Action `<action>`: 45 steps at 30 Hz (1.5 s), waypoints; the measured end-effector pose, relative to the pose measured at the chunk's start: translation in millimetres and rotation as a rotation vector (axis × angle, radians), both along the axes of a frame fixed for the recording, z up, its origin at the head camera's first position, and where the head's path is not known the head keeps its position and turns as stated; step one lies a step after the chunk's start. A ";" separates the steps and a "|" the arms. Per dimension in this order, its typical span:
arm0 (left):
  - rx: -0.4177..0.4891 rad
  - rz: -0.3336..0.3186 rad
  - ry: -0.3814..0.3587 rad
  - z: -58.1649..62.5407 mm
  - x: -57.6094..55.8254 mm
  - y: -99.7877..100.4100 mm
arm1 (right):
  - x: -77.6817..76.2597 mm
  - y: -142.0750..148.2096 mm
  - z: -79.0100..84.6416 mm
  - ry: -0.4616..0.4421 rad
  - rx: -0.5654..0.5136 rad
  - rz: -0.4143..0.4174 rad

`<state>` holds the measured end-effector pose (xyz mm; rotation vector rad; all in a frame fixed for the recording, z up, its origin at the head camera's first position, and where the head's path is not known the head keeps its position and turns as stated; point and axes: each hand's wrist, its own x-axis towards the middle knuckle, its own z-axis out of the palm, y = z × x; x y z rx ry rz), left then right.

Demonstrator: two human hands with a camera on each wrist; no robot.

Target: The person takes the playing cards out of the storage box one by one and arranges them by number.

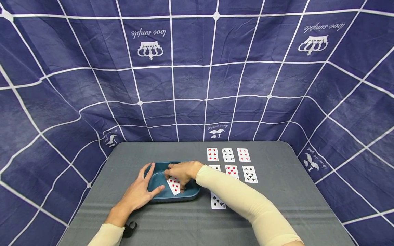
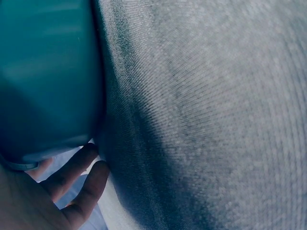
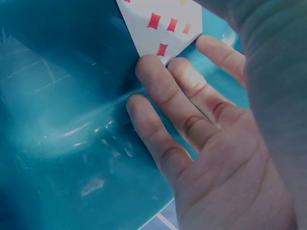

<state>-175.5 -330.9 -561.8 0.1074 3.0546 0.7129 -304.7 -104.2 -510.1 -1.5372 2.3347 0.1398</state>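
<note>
A teal oval plastic tray sits on the table left of centre. My left hand holds its left end, thumb over the rim and fingers along the outer wall, which the left wrist view also shows. Inside the tray lies a playing card with red diamonds, face up. My right hand reaches into the tray and spans this card, fingers at its far edge and thumb at its right edge. In the right wrist view, fingertips meet one corner of the card; part of the card is hidden.
Right of the tray, face-up cards lie in rows, among them a hearts card, a diamonds card and a clubs card. The right sleeve partly covers a spades card. A black strap lies by the left wrist.
</note>
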 end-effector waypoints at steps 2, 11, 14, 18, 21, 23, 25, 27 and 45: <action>0.000 0.000 -0.001 0.6 0.2 0.8 | 0.8 1.0 0.3 -0.003 0.003 -0.010; -0.009 -0.005 0.020 1.0 0.9 2.3 | 5.5 4.9 0.0 -0.001 0.005 -0.043; -0.009 -0.008 0.035 -0.4 1.1 1.9 | 6.1 5.9 -0.1 0.000 -0.005 -0.049; -0.006 -0.011 0.043 -1.2 1.3 1.6 | 6.0 8.6 0.4 0.023 -0.016 -0.031; -0.006 -0.011 0.036 -0.3 1.7 2.0 | 7.4 12.2 2.4 0.045 -0.025 -0.021; -0.005 -0.009 0.027 0.0 2.2 2.2 | 8.8 15.2 4.0 0.060 -0.031 -0.015; -0.006 -0.008 0.017 0.1 2.9 2.3 | 10.0 18.8 5.6 0.062 -0.048 -0.011; -0.003 -0.008 0.008 -0.3 3.4 2.4 | 10.6 22.9 6.6 0.065 -0.066 -0.004; -0.006 -0.005 0.016 -2.6 0.1 2.6 | 11.2 63.4 21.9 0.025 -0.221 -0.045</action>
